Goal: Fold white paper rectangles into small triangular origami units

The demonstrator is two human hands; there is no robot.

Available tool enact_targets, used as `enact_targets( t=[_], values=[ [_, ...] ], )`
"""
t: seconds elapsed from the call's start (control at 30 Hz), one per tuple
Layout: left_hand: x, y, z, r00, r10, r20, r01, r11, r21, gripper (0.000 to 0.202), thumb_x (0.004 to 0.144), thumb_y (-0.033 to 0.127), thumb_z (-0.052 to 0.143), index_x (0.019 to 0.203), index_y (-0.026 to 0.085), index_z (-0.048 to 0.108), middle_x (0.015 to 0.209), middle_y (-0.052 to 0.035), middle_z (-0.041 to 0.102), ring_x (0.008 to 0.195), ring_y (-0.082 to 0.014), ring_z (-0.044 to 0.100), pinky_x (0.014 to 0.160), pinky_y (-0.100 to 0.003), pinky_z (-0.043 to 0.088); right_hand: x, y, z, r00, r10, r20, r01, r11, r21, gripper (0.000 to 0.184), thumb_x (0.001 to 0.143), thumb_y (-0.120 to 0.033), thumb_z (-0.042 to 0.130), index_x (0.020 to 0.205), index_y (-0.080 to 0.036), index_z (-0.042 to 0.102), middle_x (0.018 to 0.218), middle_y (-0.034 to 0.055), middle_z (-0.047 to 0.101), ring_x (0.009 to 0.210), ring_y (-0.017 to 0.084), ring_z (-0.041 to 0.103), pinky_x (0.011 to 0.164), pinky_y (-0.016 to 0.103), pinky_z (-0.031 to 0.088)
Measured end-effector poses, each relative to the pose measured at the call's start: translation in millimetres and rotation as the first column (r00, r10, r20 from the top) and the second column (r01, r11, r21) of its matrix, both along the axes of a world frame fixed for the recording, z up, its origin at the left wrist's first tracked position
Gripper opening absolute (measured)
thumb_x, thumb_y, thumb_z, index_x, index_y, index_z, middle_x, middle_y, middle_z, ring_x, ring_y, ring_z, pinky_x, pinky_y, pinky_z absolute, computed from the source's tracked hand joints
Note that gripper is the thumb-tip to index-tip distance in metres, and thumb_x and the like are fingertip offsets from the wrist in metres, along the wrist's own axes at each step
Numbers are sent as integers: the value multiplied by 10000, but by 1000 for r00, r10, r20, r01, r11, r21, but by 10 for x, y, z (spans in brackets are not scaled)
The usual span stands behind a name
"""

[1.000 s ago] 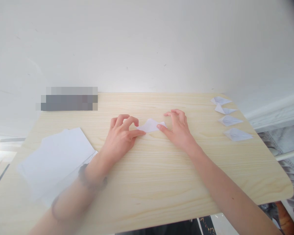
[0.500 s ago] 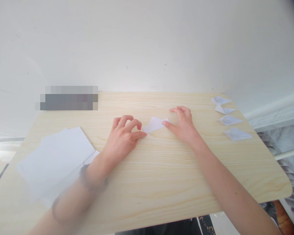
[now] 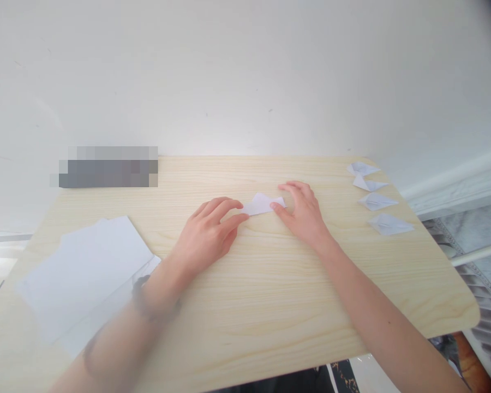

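A small folded piece of white paper [image 3: 259, 204] lies on the wooden table between my two hands. My left hand [image 3: 210, 226] has its thumb and fingertips at the paper's left end, closed around that tip. From the right, my right hand [image 3: 300, 210] presses its thumb on the paper's right end, while the fingers curve above and behind it. The paper rises to a blunt peak in the middle, with a straight edge toward me.
Several folded white paper pieces [image 3: 390, 224] lie in a column at the table's right side. A stack of white sheets [image 3: 94, 267] rests at the left, partly under my left forearm. A blurred-out dark object [image 3: 106, 173] stands at the back left, near the wall [image 3: 245, 76].
My left fingers have straightened from a curl and come down near the paper's left tip. The folded paper has turned slightly, its front edge now more level. The view has shifted a little.
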State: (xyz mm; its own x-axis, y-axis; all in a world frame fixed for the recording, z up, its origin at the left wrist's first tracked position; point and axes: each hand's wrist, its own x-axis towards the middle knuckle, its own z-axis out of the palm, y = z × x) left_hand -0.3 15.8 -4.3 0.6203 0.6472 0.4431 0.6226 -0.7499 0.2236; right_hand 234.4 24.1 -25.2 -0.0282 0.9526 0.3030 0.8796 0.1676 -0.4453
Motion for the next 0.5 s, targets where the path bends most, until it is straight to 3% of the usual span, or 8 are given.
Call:
enact_targets(
  t=[0.17, 0.33, 0.5],
  values=[
    [6, 9, -14, 998, -47, -46, 46, 998, -37, 276, 842, 131, 497, 1075, 216, 617, 1184, -61, 574, 1136, -225, 476, 939, -382, 424, -147, -92, 29, 998, 67, 22, -67, 998, -2, 454, 774, -442, 566, 1163, -212, 518, 1211, 101, 486, 1179, 261, 433, 1014, 437, 332],
    [-32, 21, -13, 995, -89, -40, 86, 993, -80, 200, 870, 194, 497, 1009, 225, 638, 1071, -36, 645, 1071, -213, 530, 914, -383, 433, -194, -114, 38, 995, 99, 6, -99, 995, -15, 432, 796, -452, 548, 1168, -234, 523, 1209, 87, 493, 1166, 256, 442, 1002, 437, 337],
    [-47, 23, -24, 1000, -12, 9, 13, 990, -140, 198, 883, 239, 495, 1029, 192, 621, 1036, -52, 659, 981, -198, 581, 874, -364, 465, -170, -124, 100, 985, 170, 17, -170, 986, -1, 305, 838, -415, 517, 1092, -257, 577, 1156, 62, 541, 1140, 237, 460, 1006, 434, 325]
  ],
)
